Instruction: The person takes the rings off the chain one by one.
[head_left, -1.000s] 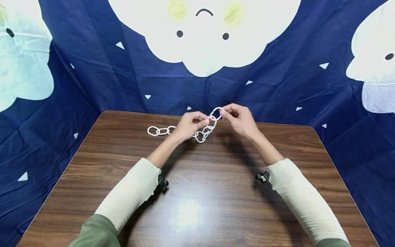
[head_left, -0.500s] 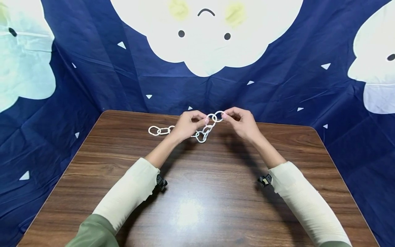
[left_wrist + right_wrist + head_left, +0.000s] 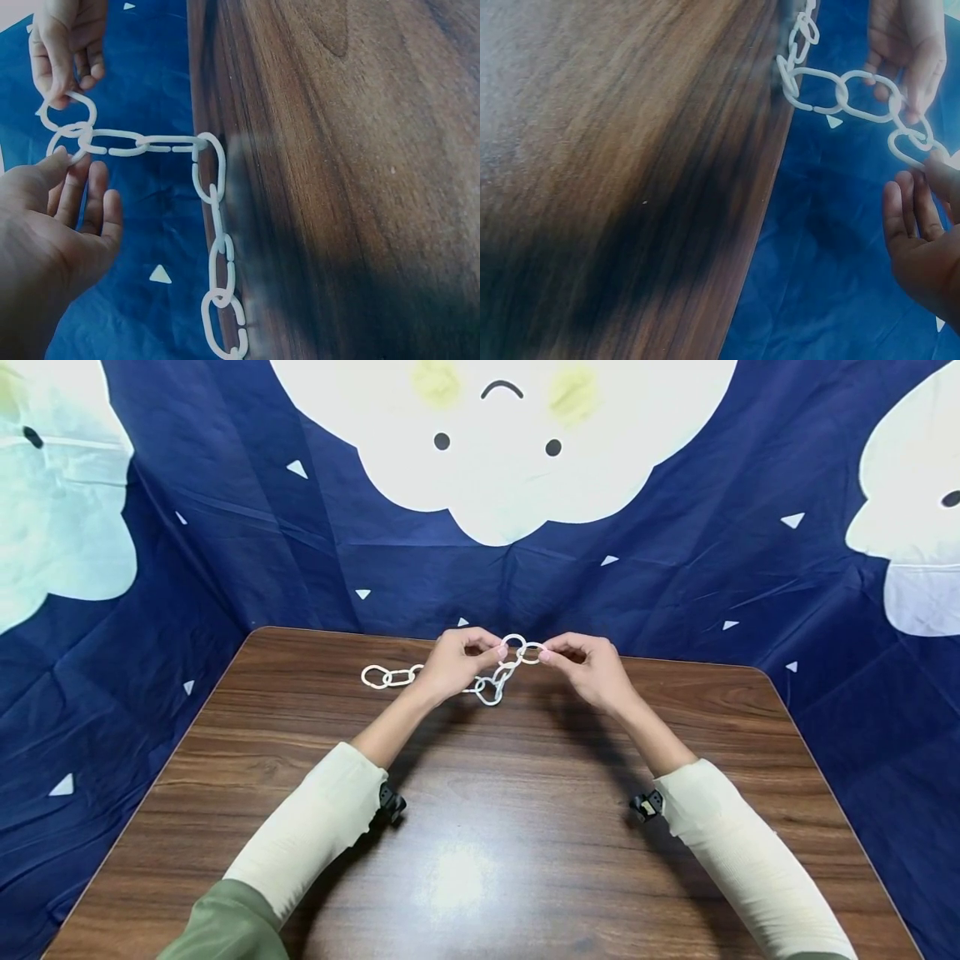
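White plastic-looking chain (image 3: 217,217) at the far margin of the desk (image 3: 525,760), with twelve o'clock taken as straight ahead in the head view. Its long axis lies roughly nine to three, the free end pointing to nine; from the near bend, the raised portion climbs toward one o'clock. Part of the run is hidden behind the person's left arm. The end link (image 3: 94,111) points to three, its neighbour (image 3: 928,127) looped through it; how this neighbour's long axis lies cannot be told.

Left hand (image 3: 453,665): thumb and fingertips closed in a pinch on the neighbour, other fingers loose. Right hand (image 3: 592,668): a like pinch on the end link, from the three o'clock side. The opposed grips presumably leave the joint between these links exposed and steady, while the desk probably bears most of the chain's weight.

Pale sleeves (image 3: 307,827) come in from seven and five o'clock; blue cloth (image 3: 660,585) hangs at twelve.
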Action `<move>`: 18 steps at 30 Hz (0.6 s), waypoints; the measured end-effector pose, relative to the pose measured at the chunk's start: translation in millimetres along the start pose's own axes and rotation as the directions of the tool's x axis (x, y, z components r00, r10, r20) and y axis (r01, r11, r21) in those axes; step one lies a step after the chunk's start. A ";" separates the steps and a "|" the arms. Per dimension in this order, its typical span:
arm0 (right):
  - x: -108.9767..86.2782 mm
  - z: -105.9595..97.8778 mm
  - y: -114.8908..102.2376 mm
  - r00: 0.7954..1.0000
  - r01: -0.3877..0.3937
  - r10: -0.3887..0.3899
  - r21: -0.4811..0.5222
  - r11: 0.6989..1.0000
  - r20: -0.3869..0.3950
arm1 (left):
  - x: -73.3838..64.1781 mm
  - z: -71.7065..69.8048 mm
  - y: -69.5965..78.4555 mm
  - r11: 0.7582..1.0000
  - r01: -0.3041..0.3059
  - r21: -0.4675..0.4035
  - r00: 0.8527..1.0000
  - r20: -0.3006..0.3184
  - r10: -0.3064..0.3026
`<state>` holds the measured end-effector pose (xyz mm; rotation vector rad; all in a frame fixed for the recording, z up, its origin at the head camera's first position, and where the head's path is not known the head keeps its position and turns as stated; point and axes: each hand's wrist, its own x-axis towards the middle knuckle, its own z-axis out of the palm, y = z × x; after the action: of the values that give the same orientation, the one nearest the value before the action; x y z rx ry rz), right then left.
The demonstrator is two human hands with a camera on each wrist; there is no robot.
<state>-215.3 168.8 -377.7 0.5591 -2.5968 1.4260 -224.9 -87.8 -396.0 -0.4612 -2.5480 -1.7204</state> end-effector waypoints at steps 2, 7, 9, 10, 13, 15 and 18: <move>-1.5 0.4 1.4 1.000 0.000 0.000 -0.004 1.000 0.003 | 0.3 0.4 -0.1 1.000 -0.002 0.005 1.000 -0.004 0.003; -3.8 1.2 4.5 1.000 0.013 -0.013 -0.029 0.999 -0.002 | 1.3 1.8 1.0 1.000 -0.006 0.011 1.000 0.003 0.006; -4.2 1.4 5.6 1.000 0.023 -0.023 -0.047 0.999 -0.007 | 1.7 2.2 1.8 1.000 -0.009 0.001 1.000 0.008 0.009; -4.3 1.6 6.2 0.999 0.030 -0.031 -0.056 0.998 -0.010 | 1.8 2.3 2.1 1.000 -0.010 -0.006 1.000 0.009 0.011; -4.8 2.3 6.8 0.999 0.042 -0.043 -0.081 0.996 -0.014 | 1.7 2.1 2.3 1.000 -0.012 -0.014 1.000 0.009 0.012; -5.3 3.2 6.9 0.999 0.048 -0.050 -0.096 0.994 -0.015 | 1.0 1.8 2.1 1.000 -0.012 -0.012 1.000 0.009 0.012; -6.0 4.9 6.5 0.998 0.056 -0.058 -0.114 0.992 -0.012 | -0.1 1.2 0.9 1.000 -0.010 -0.002 1.000 0.010 0.010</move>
<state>-211.9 169.4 -387.2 0.5996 -2.6077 1.2513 -224.5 -86.4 -395.7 -0.4839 -2.5468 -1.7213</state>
